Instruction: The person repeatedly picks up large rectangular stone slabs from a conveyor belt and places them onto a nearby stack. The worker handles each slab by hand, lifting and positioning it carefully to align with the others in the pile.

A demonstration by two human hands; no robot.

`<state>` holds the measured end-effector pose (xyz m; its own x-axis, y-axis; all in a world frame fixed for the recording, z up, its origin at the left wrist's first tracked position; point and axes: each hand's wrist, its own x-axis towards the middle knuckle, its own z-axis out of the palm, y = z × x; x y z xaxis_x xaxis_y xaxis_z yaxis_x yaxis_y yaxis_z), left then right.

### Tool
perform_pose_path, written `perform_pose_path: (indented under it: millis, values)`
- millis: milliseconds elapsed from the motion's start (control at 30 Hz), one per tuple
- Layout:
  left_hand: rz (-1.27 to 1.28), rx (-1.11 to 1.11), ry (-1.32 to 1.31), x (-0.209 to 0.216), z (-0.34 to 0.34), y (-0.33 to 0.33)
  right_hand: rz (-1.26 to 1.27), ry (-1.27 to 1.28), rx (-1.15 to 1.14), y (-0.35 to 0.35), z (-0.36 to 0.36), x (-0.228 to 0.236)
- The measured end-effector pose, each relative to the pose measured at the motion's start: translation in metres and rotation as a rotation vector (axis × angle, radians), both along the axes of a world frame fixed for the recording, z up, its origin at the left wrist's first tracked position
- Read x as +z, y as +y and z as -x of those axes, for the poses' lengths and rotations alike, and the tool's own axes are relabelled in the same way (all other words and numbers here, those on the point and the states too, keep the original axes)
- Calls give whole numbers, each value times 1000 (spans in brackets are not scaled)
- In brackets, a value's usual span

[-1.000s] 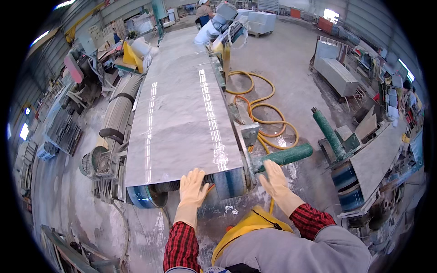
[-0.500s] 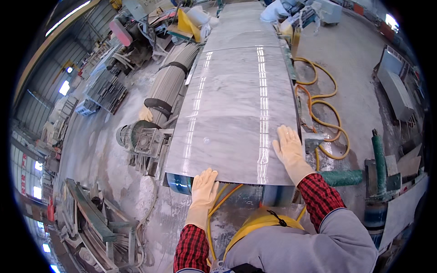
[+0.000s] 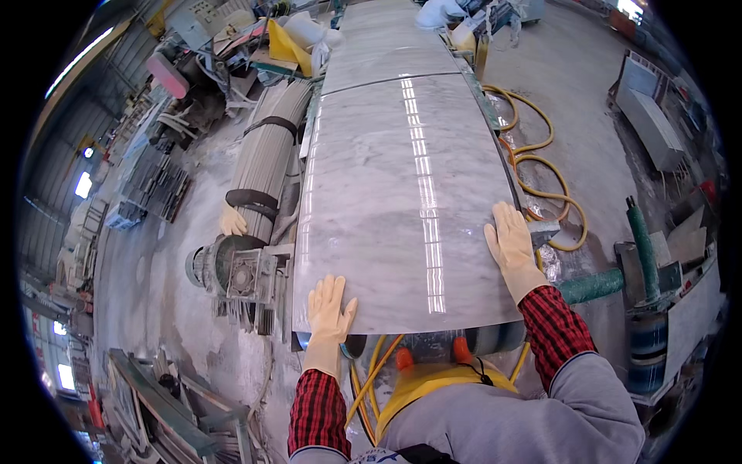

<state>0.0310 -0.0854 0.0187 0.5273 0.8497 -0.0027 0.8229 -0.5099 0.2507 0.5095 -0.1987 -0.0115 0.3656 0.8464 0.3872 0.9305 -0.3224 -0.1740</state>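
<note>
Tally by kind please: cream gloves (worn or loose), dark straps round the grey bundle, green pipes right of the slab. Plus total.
Cream gloves: 3 (left hand, right hand, loose glove by the motor)
Dark straps: 2
Green pipes: 2
Total: 7

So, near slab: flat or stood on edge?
Flat: the near slab lies glossy face up, left hand and right hand spread at its edges.

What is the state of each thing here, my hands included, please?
Slab: lying flat, shiny
Left hand: gloved, open, on its near left corner
Right hand: gloved, open, at its right edge
Hose: loosely looped
Bundle: strapped
Spare glove: unworn
Motor: running or not, unclear
</note>
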Motion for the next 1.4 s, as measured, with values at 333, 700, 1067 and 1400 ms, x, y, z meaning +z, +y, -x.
perform_pose_path:
  millis: [333,700,1067,1400]
  values:
    - [-123,-41,53,-1,-37,103,80,-81,-93,-14,27,2]
    - [-165,-15,36,1,-97,139,125,19,-134,-13,37,25]
    - [-51,-598,-172,18,-89,70,68,2,-149,-16,32,16]
    - [-180,-178,1,-8,-14,94,44,-13,-146,-21,38,11]
